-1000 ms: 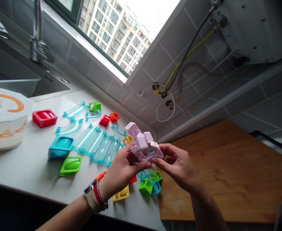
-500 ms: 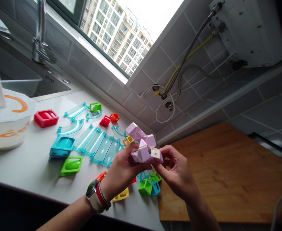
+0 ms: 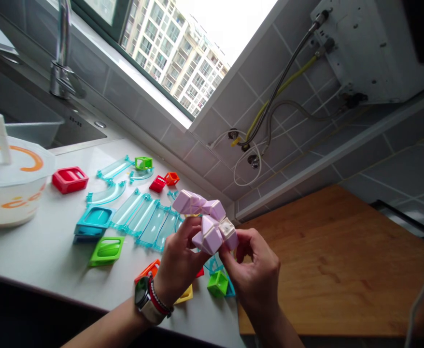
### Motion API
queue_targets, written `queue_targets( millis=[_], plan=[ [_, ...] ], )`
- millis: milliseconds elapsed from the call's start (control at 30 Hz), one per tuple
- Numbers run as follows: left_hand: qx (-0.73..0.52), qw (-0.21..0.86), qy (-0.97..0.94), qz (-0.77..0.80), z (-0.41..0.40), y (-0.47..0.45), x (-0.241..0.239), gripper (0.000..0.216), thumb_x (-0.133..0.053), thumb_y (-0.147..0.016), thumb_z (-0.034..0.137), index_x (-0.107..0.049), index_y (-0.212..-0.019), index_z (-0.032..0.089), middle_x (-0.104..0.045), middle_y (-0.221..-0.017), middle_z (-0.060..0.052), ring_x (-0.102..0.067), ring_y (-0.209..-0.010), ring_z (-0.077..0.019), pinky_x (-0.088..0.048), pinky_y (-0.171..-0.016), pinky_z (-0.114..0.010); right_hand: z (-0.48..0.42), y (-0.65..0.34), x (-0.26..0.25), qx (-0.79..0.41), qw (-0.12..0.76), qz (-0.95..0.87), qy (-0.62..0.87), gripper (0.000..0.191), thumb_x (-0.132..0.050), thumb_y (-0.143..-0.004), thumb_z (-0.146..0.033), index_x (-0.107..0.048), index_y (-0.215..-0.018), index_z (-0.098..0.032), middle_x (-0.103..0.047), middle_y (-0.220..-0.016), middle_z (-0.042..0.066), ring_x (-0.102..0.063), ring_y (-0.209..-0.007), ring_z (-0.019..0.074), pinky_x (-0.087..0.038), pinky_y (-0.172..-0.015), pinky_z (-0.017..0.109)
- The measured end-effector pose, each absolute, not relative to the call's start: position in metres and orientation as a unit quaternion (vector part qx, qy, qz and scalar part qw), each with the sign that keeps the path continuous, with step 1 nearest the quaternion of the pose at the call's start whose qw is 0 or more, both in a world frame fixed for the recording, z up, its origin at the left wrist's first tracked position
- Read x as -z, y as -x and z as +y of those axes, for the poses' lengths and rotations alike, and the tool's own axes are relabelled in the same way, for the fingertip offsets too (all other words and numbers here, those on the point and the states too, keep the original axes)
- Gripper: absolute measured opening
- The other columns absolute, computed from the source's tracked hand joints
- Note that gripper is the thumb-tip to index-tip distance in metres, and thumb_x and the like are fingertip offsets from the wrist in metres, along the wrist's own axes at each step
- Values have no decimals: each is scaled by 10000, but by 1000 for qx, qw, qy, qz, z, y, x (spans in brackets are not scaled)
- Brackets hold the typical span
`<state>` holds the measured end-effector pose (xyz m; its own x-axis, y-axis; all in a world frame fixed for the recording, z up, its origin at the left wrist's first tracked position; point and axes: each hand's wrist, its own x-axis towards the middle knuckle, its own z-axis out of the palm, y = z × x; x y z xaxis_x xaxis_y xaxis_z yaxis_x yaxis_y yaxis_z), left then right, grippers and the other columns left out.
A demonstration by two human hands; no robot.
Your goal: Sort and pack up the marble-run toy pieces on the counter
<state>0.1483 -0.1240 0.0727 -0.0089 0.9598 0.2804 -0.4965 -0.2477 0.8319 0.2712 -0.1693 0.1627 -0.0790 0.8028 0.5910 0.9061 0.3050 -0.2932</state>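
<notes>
A purple-and-white folding snake puzzle (image 3: 212, 231), made of linked wedge segments, is held up above the counter between both hands. My left hand (image 3: 178, 258) grips its left side, with a watch and bracelets on that wrist. My right hand (image 3: 252, 263) pinches the end segment on the right, whose pale square face shows. The chain is bent, and one arm of it points up and to the left. Fingers hide part of its underside. Below and behind the hands lie clear blue track pieces (image 3: 154, 220) and a green block (image 3: 218, 283).
On the white counter (image 3: 58, 241) are a red block (image 3: 70, 180), a blue block (image 3: 93, 221), a green frame block (image 3: 106, 250) and a white tub with a straw (image 3: 12, 193). A wooden board (image 3: 335, 261) lies at right. Behind stand a sink (image 3: 77, 128) and faucet (image 3: 60, 72).
The snake puzzle has turned and shifted slightly left, its upper arm now further left. My right hand has moved a little left with it. The blocks and tracks stay put.
</notes>
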Motion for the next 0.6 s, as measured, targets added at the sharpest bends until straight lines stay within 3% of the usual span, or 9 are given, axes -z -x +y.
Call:
queue_targets(
  millis=[100, 233, 433, 600],
  plan=[
    [-683, 496, -457, 281, -126, -148, -68, 369, -873, -749, 169, -682, -1053, 256, -773, -841, 4, -696, -681, -171, -531, -625, -227, -173, -269, -159, 60, 366, -717, 590, 191, -770, -898, -325, -693, -1033, -214, -634, -751, -6, -568, -601, 143, -484, -586, 275],
    [-704, 444, -470, 294, -129, -150, -53, 445, -897, -708, 191, -713, -1103, 283, -815, -951, -38, -752, -777, -240, -576, -727, -300, -178, -271, -158, -9, 394, -705, 590, 476, -776, -890, -312, -636, -1338, -233, -684, -873, 23, -659, -672, 166, -570, -622, 285],
    [-722, 402, -447, 344, -131, -150, -31, 323, -888, -715, 310, -766, -1013, 284, -812, -967, -83, -749, -861, -319, -583, -814, -408, -186, -257, -155, -7, 420, -701, 576, 329, -735, -910, -242, -680, -1235, -238, -744, -1001, 67, -717, -737, 179, -606, -653, 274],
    [-739, 321, -500, 317, -125, -133, -57, 289, -831, -773, 296, -736, -1041, 250, -799, -867, -55, -724, -706, -240, -574, -665, -323, -189, -250, -153, -112, 427, -681, 585, 273, -700, -941, -269, -686, -1213, -247, -725, -1009, 58, -709, -757, 178, -606, -638, 266]
  ],
)
